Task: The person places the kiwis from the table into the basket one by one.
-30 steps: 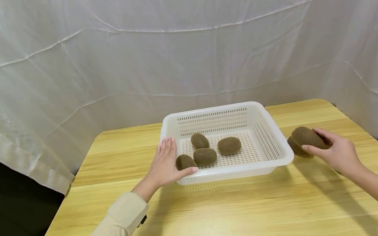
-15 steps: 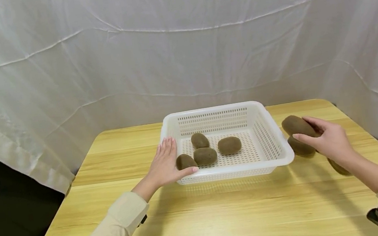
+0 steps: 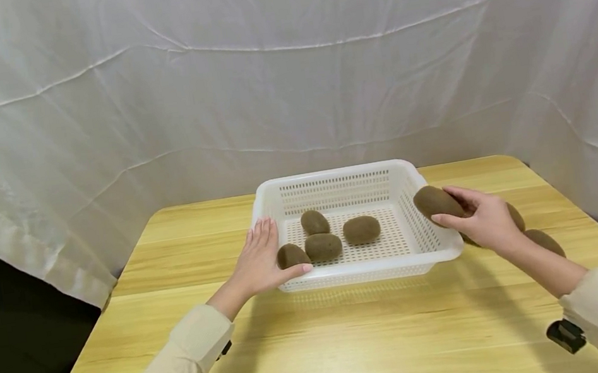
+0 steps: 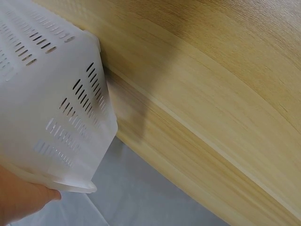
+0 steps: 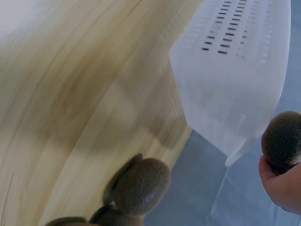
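A white perforated plastic basket (image 3: 345, 272) stands on the table, with several brown fuzzy kiwis (image 3: 323, 247) lying in its left and middle part. My left hand (image 3: 257, 259) rests on the basket's front left corner, fingers straight over the left rim and thumb along the front rim. At the right rim my right hand (image 3: 484, 221) grips another kiwi (image 3: 438, 203) between thumb and fingers, overlapping the basket's edge. The right wrist view shows this held kiwi (image 5: 282, 139) raised beside the rim. In the left wrist view, part of the left hand (image 4: 23, 195) touches the rim.
More kiwis (image 3: 544, 241) lie on the wooden table (image 3: 355, 344) right of the basket, partly hidden by the right hand and forearm. The right wrist view shows one loose kiwi (image 5: 142, 186) close to others. A pale curtain (image 3: 320, 94) hangs behind the table.
My right hand has lifted a kiwi from the group on the right and carried it left to the basket's right rim. The left hand and basket have stayed in place.
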The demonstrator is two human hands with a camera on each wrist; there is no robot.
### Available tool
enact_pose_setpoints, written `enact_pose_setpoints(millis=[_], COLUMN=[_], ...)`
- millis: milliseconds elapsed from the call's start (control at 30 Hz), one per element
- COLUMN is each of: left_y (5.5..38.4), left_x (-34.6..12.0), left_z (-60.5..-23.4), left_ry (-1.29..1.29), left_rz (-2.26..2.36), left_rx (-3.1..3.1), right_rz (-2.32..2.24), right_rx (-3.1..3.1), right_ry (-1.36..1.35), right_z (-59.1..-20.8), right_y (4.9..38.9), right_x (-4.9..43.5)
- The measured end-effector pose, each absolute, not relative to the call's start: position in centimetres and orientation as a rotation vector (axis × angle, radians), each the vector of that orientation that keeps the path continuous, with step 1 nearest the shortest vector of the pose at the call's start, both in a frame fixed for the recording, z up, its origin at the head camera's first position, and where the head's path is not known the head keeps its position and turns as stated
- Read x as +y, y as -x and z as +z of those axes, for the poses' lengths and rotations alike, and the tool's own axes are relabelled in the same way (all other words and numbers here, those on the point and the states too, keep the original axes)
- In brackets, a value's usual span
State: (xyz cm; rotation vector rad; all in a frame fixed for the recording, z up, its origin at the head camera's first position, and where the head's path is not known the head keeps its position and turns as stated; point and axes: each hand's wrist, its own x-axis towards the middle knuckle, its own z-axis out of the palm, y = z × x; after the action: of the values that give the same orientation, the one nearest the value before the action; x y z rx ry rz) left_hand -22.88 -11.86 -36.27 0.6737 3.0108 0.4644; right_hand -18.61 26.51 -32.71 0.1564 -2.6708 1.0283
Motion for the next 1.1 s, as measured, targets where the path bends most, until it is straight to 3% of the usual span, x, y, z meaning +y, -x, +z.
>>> enact_pose_setpoints(millis=[767,1100], left_y=[22.8,22.8], left_x=[-11.9,-11.8], left_z=[-36.1,-36.2], left_ry=[-0.681,-0.668], left_rz=[0.459,0.453], left_rx=[3.013,3.012], right_rz=[1.057,0.928], right_rx=[-2.852,-3.012], right_ry=[-0.461,-0.731], right_z=[-34.3,-35.2], right_y=[21.0,23.0], right_x=[22.2,21.4])
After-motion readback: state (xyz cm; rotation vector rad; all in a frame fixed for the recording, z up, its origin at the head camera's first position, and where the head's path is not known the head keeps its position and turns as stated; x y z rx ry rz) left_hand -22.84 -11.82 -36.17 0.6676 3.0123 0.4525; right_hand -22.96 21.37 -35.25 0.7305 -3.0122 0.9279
